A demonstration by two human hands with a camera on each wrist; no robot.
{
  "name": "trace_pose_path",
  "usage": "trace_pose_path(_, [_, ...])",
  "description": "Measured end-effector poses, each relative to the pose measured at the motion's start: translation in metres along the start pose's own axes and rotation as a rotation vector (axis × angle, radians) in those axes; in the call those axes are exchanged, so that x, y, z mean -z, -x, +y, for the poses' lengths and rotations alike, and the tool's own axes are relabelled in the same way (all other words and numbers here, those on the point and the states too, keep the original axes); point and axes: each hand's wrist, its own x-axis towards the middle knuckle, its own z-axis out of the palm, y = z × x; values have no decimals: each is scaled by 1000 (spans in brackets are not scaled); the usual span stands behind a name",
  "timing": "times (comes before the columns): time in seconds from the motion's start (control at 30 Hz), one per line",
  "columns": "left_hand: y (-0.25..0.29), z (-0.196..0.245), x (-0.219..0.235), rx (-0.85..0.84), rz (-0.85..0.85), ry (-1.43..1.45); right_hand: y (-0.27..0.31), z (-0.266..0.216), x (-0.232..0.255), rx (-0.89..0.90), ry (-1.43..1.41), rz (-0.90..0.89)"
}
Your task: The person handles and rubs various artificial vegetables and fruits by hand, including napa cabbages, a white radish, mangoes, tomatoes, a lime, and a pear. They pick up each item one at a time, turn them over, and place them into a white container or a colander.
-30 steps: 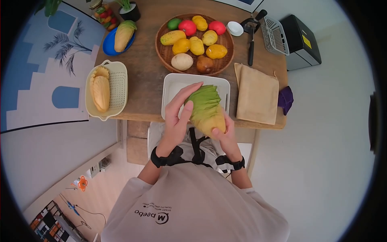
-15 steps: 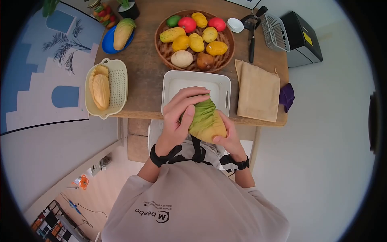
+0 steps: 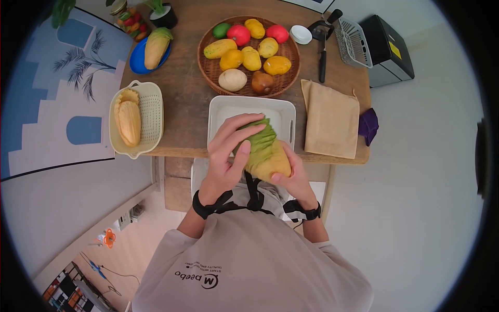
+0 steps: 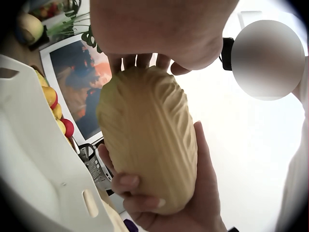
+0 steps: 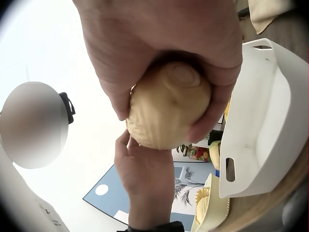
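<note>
In the middle of the frame, a person holds a Chinese cabbage [image 3: 274, 160] in both hands, tilted, at the near edge of a white bin [image 3: 252, 98] on the wooden surface [image 3: 182, 117]. The right hand [image 3: 297, 182] is clamped on the pale, rounded base, its thumb on the near side. The left hand [image 3: 224, 158] cups the green leafy end, fingers curved over the ruffles and thumb apart from them. A wicker basket [image 3: 210, 65] of fruit lies beyond the bin; a folded cloth [image 3: 330, 122] is to its right.

The ribbed body looks fairly stiff and likely light enough for two hands, though its weight cannot be told. The frilled end seems softer, easier to crease. The smooth, tapering base might slip under a loose grip; the broad middle or base looks the surest hold, with light support at the leaves.
</note>
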Motion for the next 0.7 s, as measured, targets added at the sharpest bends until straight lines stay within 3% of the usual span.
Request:
trace_pose_path(0.03, [0,0,1,-2,-11,19,1,0,-1,-1,13,-38])
trace_pose_path(0.23, [-4,4,0,11,18,-10,-2,-1,-3,-28,-30,124])
trace_pose_path(0.33, [0,0,1,42,12,52,0,1,-7,-30,-14,-14])
trace_pose_path(0.53, [1,2,2,68,8,13,-8,-4,-11,61,165,104])
trace_pose_path(0.63, [3,-1,5,59,1,49,-5,-8,-12,69,218,-21])
trace_pose_path(0.7, [4,1,6,59,7,48,-7,-5,-11,58,131,75])
